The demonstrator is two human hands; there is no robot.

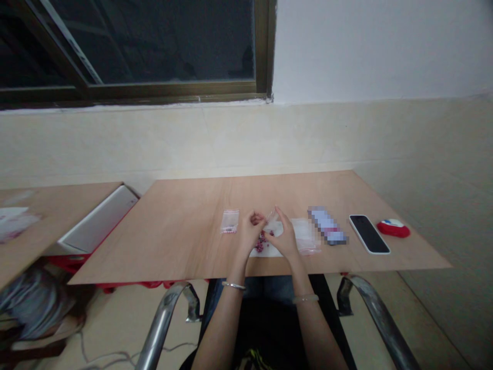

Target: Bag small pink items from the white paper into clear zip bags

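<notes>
Here, seen from the head camera: left hand (252, 232) and right hand (284, 235) close together at the near middle of a plywood table (185, 241), wrists bare but for a bracelet each. Between them a small clear bag (271, 220), pinched at its upper edge by the right hand's thumb and forefinger, tip of the bag tilted toward 11 o'clock. Left hand curled, fingertips bunched near the bag's mouth; too small to tell whether they grip the bag or something tiny. Directly below the hands, toward 6 o'clock, a little heap of pink-red beads (263, 241) on a white sheet (269, 250), partly hidden by both palms.

At 9 o'clock from the hands, just apart, one flat clear bag with a red strip (229, 221). At 3 o'clock, just beside the right hand, a stack of similar clear bags (305, 236). Farther along the same line, a blurred-out oblong item (327, 225), then a white-edged phone (368, 234) lying face up, then a red and white mouse (393, 228), each apart from the next.

Out at 9 o'clock beyond the table edge, a white box (96, 221), tilted. At 12 o'clock, cream wall and a dark window (127, 41).
</notes>
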